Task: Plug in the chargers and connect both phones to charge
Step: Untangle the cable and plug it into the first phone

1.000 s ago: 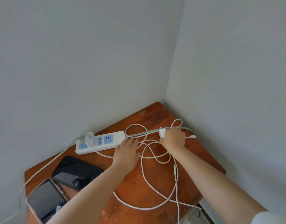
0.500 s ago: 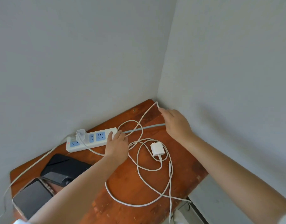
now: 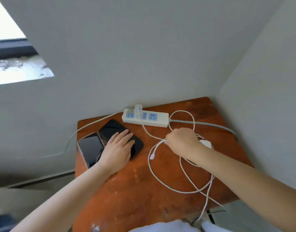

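Two dark phones lie side by side at the left of the wooden table (image 3: 144, 190): a black phone (image 3: 113, 128) and a light-edged phone (image 3: 89, 148). My left hand (image 3: 118, 149) rests flat on the black phone. A white power strip (image 3: 160, 120) sits at the back with one white charger (image 3: 138, 109) plugged in. My right hand (image 3: 183, 141) pinches a white cable (image 3: 156, 145) whose connector end (image 3: 152, 156) dangles just left of it. A second white charger (image 3: 206, 144) lies loose behind my right wrist, partly hidden.
Loops of white cable (image 3: 182, 190) spread over the right half of the table and hang off the front right edge. The strip's grey cord (image 3: 216, 126) runs right along the wall. Walls close the back and right sides. A window (image 3: 8, 52) is at upper left.
My left hand moved from the power strip onto the black phone. My right hand came back from the far corner and took hold of a white cable. The camera swung left.
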`<move>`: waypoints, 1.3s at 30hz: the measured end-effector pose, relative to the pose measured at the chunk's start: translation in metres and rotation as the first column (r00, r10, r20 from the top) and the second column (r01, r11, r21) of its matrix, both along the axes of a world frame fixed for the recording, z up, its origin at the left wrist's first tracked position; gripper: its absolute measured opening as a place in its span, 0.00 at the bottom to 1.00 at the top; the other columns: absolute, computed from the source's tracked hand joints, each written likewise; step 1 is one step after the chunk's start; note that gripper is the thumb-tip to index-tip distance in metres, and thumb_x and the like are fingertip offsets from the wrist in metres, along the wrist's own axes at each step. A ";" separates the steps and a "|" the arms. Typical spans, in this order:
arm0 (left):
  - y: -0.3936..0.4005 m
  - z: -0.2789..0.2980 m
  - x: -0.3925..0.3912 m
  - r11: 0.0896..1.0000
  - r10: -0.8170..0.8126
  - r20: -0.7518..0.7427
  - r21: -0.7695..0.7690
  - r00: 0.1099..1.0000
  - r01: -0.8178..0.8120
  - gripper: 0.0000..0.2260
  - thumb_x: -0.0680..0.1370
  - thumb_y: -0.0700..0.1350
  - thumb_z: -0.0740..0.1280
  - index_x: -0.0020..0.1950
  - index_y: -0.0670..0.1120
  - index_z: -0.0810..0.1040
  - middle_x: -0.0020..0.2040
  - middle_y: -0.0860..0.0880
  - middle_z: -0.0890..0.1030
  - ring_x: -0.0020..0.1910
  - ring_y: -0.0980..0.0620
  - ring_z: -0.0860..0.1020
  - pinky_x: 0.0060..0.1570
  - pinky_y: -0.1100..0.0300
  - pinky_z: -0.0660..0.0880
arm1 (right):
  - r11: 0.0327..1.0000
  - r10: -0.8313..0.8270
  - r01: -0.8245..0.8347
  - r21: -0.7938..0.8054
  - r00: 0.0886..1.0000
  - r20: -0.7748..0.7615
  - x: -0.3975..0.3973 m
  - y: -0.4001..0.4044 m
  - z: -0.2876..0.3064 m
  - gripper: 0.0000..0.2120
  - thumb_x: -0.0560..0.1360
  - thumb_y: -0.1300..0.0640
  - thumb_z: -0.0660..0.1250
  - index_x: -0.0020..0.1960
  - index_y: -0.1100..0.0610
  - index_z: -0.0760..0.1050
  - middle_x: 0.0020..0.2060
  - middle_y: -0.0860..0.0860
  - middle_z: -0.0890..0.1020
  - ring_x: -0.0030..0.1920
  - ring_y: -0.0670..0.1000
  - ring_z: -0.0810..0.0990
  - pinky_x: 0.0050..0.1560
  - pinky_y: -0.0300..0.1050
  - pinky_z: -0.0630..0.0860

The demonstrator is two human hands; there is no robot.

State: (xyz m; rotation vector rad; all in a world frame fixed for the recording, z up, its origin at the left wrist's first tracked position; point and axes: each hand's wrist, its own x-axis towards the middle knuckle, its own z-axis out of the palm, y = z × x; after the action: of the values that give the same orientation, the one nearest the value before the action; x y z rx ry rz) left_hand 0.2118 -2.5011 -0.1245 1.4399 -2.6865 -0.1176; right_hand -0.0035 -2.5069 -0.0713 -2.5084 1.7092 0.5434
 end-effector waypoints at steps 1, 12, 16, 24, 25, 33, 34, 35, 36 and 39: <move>0.009 -0.004 0.015 0.996 0.059 0.025 0.065 0.998 -0.060 0.18 0.69 0.39 0.71 0.59 0.43 0.77 0.63 0.41 0.76 0.66 0.40 0.70 0.64 0.41 0.65 | 0.998 0.061 -0.061 0.006 0.998 -0.004 0.014 0.001 -0.004 0.12 0.79 0.55 0.58 0.54 0.59 0.77 0.39 0.55 0.80 0.40 0.55 0.79 0.29 0.39 0.64; 0.065 -0.050 0.118 0.877 0.252 0.226 0.357 0.941 -0.321 0.26 0.80 0.57 0.49 0.74 0.50 0.44 0.76 0.48 0.44 0.74 0.48 0.39 0.72 0.52 0.41 | 0.981 0.088 -0.101 0.162 0.992 0.089 0.092 0.050 -0.077 0.19 0.78 0.46 0.56 0.55 0.59 0.77 0.49 0.54 0.81 0.50 0.53 0.78 0.52 0.46 0.73; 0.058 -0.051 0.126 0.899 0.175 0.232 0.360 0.957 -0.251 0.29 0.78 0.61 0.50 0.74 0.51 0.44 0.76 0.49 0.44 0.72 0.51 0.36 0.70 0.50 0.37 | 0.994 -0.108 0.104 0.029 0.971 0.214 0.099 0.044 -0.076 0.22 0.75 0.40 0.59 0.50 0.58 0.78 0.42 0.52 0.80 0.43 0.50 0.78 0.43 0.41 0.72; 0.007 -0.023 0.129 0.938 -0.234 0.374 0.330 0.898 0.107 0.38 0.72 0.53 0.69 0.74 0.47 0.50 0.76 0.46 0.54 0.74 0.47 0.48 0.71 0.50 0.43 | 0.904 -0.400 0.427 0.021 0.829 0.392 0.124 0.021 -0.081 0.14 0.77 0.50 0.61 0.56 0.59 0.72 0.49 0.54 0.81 0.49 0.54 0.80 0.49 0.45 0.72; 0.001 -0.022 0.124 0.928 -0.290 0.393 0.339 0.873 0.156 0.39 0.72 0.53 0.69 0.74 0.47 0.49 0.76 0.46 0.53 0.74 0.47 0.46 0.71 0.50 0.42 | 0.900 -0.400 0.435 -0.020 0.845 0.355 0.124 0.021 -0.082 0.12 0.77 0.51 0.60 0.55 0.58 0.73 0.48 0.53 0.82 0.49 0.53 0.79 0.52 0.46 0.70; -0.031 -0.024 0.105 0.818 -0.558 0.431 0.426 0.709 0.386 0.42 0.71 0.57 0.68 0.73 0.44 0.46 0.75 0.41 0.54 0.74 0.43 0.50 0.71 0.50 0.43 | 0.912 -0.331 0.401 -0.085 0.842 0.427 0.125 0.044 -0.088 0.11 0.77 0.57 0.61 0.58 0.54 0.75 0.51 0.49 0.80 0.52 0.49 0.76 0.58 0.44 0.66; -0.030 -0.025 0.105 0.824 -0.549 0.418 0.419 0.724 0.382 0.42 0.71 0.58 0.68 0.73 0.43 0.48 0.74 0.40 0.56 0.73 0.41 0.52 0.71 0.50 0.46 | 0.916 -0.331 0.398 -0.050 0.822 0.464 0.126 0.049 -0.088 0.11 0.77 0.58 0.61 0.59 0.55 0.74 0.52 0.51 0.80 0.52 0.50 0.77 0.57 0.43 0.68; -0.029 -0.025 0.104 0.830 -0.538 0.409 0.412 0.737 0.377 0.42 0.70 0.58 0.69 0.73 0.42 0.50 0.73 0.39 0.58 0.72 0.40 0.55 0.71 0.50 0.49 | 0.917 -0.342 0.399 -0.007 0.794 0.502 0.127 0.054 -0.086 0.11 0.78 0.60 0.60 0.60 0.57 0.73 0.53 0.52 0.79 0.50 0.50 0.77 0.54 0.41 0.71; -0.029 -0.024 0.104 0.835 -0.528 0.402 0.405 0.748 0.372 0.42 0.69 0.59 0.69 0.72 0.41 0.51 0.72 0.39 0.60 0.71 0.40 0.58 0.71 0.49 0.52 | 0.915 -0.357 0.401 0.035 0.767 0.533 0.127 0.058 -0.084 0.12 0.78 0.61 0.60 0.60 0.59 0.73 0.54 0.54 0.77 0.49 0.50 0.78 0.50 0.37 0.72; -0.024 -0.023 0.106 0.854 -0.491 0.383 0.391 0.783 0.344 0.42 0.68 0.60 0.69 0.71 0.39 0.54 0.70 0.39 0.64 0.67 0.40 0.62 0.68 0.50 0.59 | 0.912 -0.379 0.400 0.091 0.737 0.559 0.126 0.070 -0.077 0.13 0.78 0.60 0.60 0.61 0.60 0.72 0.54 0.54 0.76 0.46 0.48 0.78 0.42 0.29 0.70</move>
State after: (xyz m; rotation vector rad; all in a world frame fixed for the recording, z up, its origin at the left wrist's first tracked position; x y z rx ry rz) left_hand 0.3176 -2.5252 -0.1474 0.9743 -3.5066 -0.2457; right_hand 0.1222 -2.4369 -0.1479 -1.9273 1.8895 -0.2567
